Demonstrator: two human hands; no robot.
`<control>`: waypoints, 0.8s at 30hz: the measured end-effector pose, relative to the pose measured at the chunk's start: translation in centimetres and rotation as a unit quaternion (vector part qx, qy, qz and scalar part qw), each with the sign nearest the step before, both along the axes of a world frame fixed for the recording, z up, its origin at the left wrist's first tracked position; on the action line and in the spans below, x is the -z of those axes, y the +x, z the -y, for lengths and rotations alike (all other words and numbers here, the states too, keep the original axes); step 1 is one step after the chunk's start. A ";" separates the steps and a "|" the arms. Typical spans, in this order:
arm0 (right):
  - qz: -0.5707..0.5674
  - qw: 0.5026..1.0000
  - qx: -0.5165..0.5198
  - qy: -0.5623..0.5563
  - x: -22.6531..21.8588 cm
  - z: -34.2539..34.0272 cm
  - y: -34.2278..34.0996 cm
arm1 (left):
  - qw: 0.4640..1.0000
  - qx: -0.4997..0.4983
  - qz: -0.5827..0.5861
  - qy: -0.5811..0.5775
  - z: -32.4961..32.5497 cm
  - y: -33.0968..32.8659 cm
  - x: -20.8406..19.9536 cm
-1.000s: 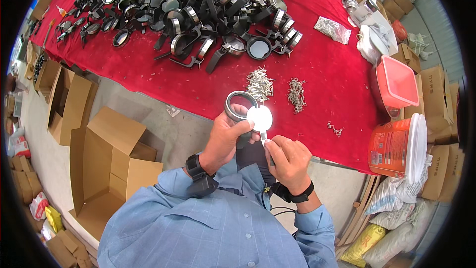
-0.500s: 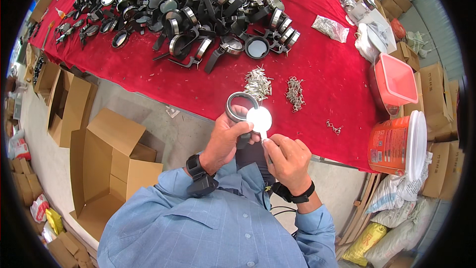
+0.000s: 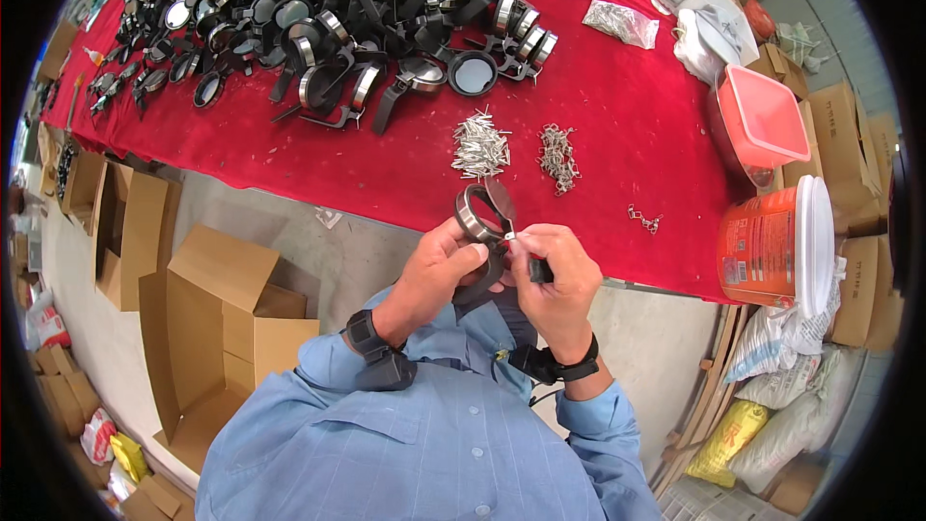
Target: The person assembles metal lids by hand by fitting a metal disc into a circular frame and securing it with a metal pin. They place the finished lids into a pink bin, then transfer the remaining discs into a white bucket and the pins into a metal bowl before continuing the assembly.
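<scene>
My left hand (image 3: 436,275) is closed on a black ring-shaped part (image 3: 472,220) with a shiny metal band. A round disc (image 3: 500,201), seen nearly edge-on, stands up beside the ring, joined near its lower edge. A dark curved arm of the part hangs below my left fingers. My right hand (image 3: 561,275) pinches at the joint, where a small pale bit shows at the fingertips. Something black sticks out under the right fingers; its kind is hidden. Just beyond lie a pile of small metal pins (image 3: 480,146) and a pile of small bent metal clips (image 3: 557,159).
Many similar ring parts (image 3: 318,87) are heaped on the red cloth (image 3: 386,174). A few loose clips (image 3: 644,220), a clear bag of metal pieces (image 3: 620,23), a pink basin (image 3: 762,116) and an orange bucket (image 3: 762,246) stand right. An open cardboard box (image 3: 207,328) is lower left.
The disc has turned from facing up and glaring to nearly edge-on, and the ring is tilted. My right fingers have moved up to the joint. The view has shifted slightly.
</scene>
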State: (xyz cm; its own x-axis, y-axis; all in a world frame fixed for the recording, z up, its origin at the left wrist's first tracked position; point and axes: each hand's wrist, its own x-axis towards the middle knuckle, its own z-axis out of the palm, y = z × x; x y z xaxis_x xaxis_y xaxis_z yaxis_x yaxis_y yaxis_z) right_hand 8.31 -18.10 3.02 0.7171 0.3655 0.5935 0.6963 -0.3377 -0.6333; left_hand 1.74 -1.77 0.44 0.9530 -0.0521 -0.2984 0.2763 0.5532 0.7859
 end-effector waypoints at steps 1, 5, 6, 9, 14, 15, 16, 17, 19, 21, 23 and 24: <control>-0.006 1.000 -0.006 -0.007 0.3 0.0 -0.2 | 1.000 -0.004 0.000 0.000 0.2 0.0 -0.3; -0.025 1.000 -0.009 -0.008 0.7 0.0 -0.7 | 1.000 -0.002 0.009 0.028 0.1 0.0 -0.1; -0.032 0.999 -0.010 -0.007 0.8 0.0 -0.8 | 1.000 -0.001 0.008 0.029 0.1 0.0 -0.2; -0.034 0.999 -0.024 -0.017 0.7 0.1 -0.7 | 1.000 -0.010 -0.003 0.009 0.3 -0.1 -0.7; -0.027 0.997 -0.054 -0.042 0.7 0.0 -1.2 | 0.999 -0.028 0.002 0.033 0.0 -0.3 0.0; -0.002 0.996 -0.065 -0.065 0.8 -0.1 -1.2 | 0.999 -0.028 0.002 0.034 -0.1 -0.3 0.7; -0.002 0.996 -0.066 -0.064 0.8 -0.2 -1.4 | 0.999 -0.050 -0.012 0.007 -0.2 -0.4 1.4; 0.025 0.993 -0.069 -0.090 0.5 -0.1 -1.6 | 0.997 -0.066 -0.023 -0.018 0.0 -0.2 1.4; 0.056 0.990 -0.080 -0.102 0.6 0.0 -1.7 | 0.994 -0.108 -0.005 -0.009 0.9 0.1 0.9; 0.015 0.994 -0.090 -0.058 0.6 -0.2 -1.4 | 0.980 -0.198 0.020 -0.001 1.3 0.3 1.0; -0.056 0.995 -0.084 0.014 0.4 0.1 -0.9 | 0.987 -0.156 0.037 -0.014 0.3 -0.2 0.4; -0.055 0.995 -0.082 0.015 0.5 0.4 -0.8 | 0.992 -0.116 0.052 -0.029 0.0 -0.3 0.0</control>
State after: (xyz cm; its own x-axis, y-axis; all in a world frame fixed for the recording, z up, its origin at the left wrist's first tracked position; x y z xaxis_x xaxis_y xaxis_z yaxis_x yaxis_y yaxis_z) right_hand 7.47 -18.54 2.51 0.7113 0.4654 0.5267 0.6656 -0.2054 -0.7175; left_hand 1.46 -1.75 0.39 0.9670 0.1572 -0.2007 0.0560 0.6369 0.7689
